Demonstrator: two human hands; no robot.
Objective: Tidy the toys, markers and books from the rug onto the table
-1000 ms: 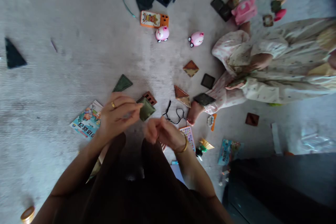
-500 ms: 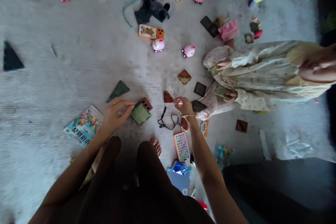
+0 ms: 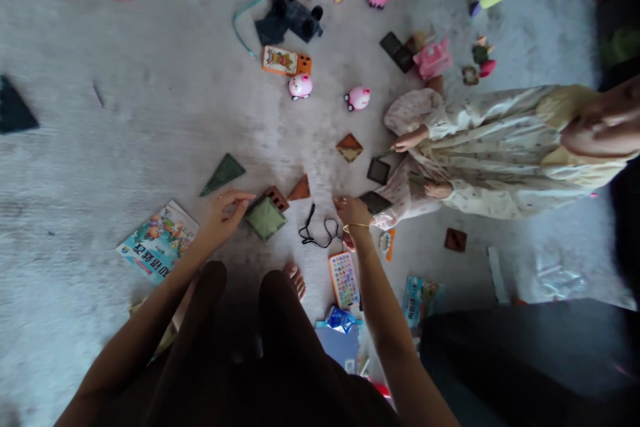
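My left hand point(image 3: 223, 219) is low over the floor, fingers stretched and slightly apart, at the left corner of a green square tile point(image 3: 267, 219). Nothing shows in its grasp. Behind that tile, partly covered, is a reddish-brown window tile point(image 3: 278, 198). An orange-brown triangle tile point(image 3: 301, 188) lies just right of it. Farther right, my right hand point(image 3: 353, 211) hovers with loosely bent fingers and no tile visible in them. A dark tile point(image 3: 376, 202) is close beside it. A dark green triangle tile point(image 3: 223, 173) rests beyond my left hand.
A person sits at the right with tiles in hand point(image 3: 411, 139). A black cord point(image 3: 320, 233) and an orange-edged button board point(image 3: 345, 279) lie near my foot. At the left is a picture book point(image 3: 159, 239). Pink toy cars point(image 3: 300, 87) and binoculars point(image 3: 300, 17) are farther off.
My right hand has let go of the orange-brown triangle tile, which now lies farther left by the window tile. That hand has drawn back slightly right. The seated person's hands have shifted.
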